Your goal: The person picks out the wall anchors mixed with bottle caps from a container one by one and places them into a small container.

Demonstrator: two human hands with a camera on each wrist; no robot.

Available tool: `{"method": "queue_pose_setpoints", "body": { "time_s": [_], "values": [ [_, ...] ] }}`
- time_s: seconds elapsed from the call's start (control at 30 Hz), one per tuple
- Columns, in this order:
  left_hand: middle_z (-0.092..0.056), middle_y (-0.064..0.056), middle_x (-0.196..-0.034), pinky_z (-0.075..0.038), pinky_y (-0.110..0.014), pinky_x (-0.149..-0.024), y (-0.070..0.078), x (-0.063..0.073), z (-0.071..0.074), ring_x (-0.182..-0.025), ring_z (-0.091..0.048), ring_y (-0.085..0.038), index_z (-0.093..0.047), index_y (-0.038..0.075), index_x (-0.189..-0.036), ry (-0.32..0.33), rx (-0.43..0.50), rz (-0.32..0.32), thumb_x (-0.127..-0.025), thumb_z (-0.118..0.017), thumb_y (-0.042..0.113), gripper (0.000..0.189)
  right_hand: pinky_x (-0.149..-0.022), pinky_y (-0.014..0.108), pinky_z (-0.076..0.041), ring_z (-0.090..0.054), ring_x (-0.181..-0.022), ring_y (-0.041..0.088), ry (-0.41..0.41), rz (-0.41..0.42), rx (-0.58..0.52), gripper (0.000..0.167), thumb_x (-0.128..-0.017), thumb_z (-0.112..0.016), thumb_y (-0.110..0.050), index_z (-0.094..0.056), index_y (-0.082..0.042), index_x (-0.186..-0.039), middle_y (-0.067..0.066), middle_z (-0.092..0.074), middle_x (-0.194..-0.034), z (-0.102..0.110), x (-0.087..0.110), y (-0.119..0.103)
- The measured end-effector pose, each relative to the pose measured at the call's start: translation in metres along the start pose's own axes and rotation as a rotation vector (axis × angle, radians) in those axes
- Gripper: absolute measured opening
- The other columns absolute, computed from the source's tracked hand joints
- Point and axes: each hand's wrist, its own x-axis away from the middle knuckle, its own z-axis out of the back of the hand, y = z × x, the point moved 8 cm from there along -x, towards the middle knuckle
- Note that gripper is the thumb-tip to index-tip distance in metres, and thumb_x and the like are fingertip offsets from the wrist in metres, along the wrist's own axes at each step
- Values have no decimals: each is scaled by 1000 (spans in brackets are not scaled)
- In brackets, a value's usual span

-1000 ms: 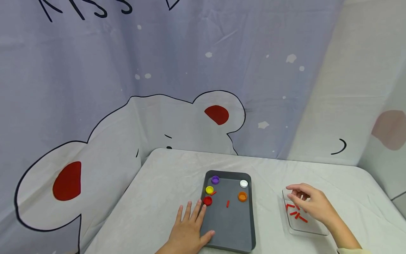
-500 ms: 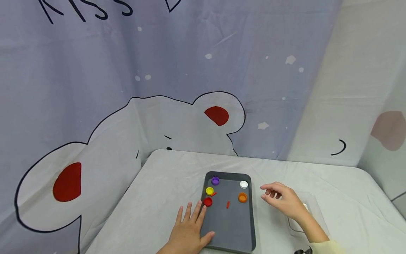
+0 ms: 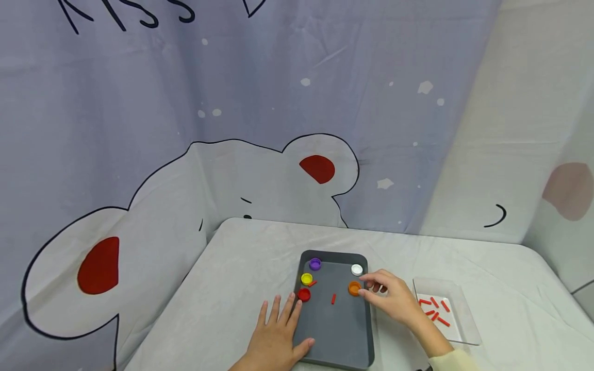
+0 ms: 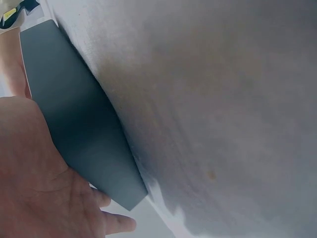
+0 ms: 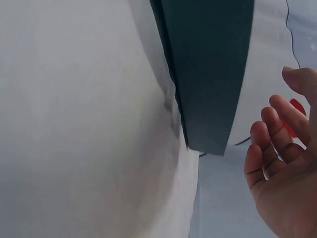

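Observation:
My left hand [image 3: 274,335] lies with spread, straight fingers on the left edge of a dark grey tray [image 3: 334,335]. The left wrist view shows its palm [image 4: 39,173] against the tray's side. Over the tray's right edge is my right hand [image 3: 392,299], its thumb and forefinger apart beside an orange cap [image 3: 355,288]; whether they touch it I cannot tell. No object shows between those fingers. A white cap [image 3: 356,269] sits just behind the orange one. Purple [image 3: 315,264], yellow [image 3: 307,279] and red [image 3: 303,294] caps line the tray's left side.
Two short red sticks lie in the tray, one in the middle [image 3: 333,299] and one by the yellow cap [image 3: 313,283]. A clear plastic box [image 3: 466,314] with several red sticks stands right of the tray. A white cloth [image 3: 250,268] covers the table.
My right hand has moved left from above the clear box to the tray's right edge, uncovering the red sticks in the box. The left hand has stayed in place.

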Motion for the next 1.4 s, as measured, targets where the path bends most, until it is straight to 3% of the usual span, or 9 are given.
{"method": "queue_pose_setpoints", "body": {
  "time_s": [0.17,0.43,0.73,1.0,1.4],
  "values": [
    [-24,-8,-168,-12,-65,-119,-1,0,-1,-153,-19,-43,-34,14,-159,1,1,3,-96,-40,73,87,-65,26,-52,-59,-73,13,10,35,-18,21,-82,-83,-9,-76,-5,-101,2,-65,-82,-10,-1,-5],
    [-25,-7,-167,-13,-65,-119,-1,1,-1,-152,-21,-42,-35,14,-159,24,-15,6,-96,-41,72,86,-68,28,-54,-62,-75,16,-18,37,-28,23,-80,-85,-9,-76,-8,-101,5,-66,-85,-26,-2,-7],
    [-26,-7,-167,-13,-65,-118,-1,1,-1,-152,-21,-42,-36,15,-159,23,-19,11,-95,-42,72,86,-72,33,-52,-59,-80,15,-106,2,2,27,-81,-85,-18,-77,-7,-104,2,-65,-87,-41,-3,-8],
    [-27,-8,-167,-15,-65,-118,1,2,2,-152,-22,-42,-35,14,-159,34,-15,-4,-96,-41,72,86,-72,27,-51,-58,-80,9,-187,20,30,29,-83,-85,-24,-77,-8,-105,2,-65,-88,-55,-7,-10],
    [-25,-7,-167,-14,-65,-118,0,0,1,-153,-20,-42,-33,15,-160,20,-28,-1,-96,-39,73,87,-73,33,-34,-56,-81,6,-251,0,314,32,-76,-88,-32,-80,-16,-103,-8,-64,-86,-71,-12,-9]
  ]
}}
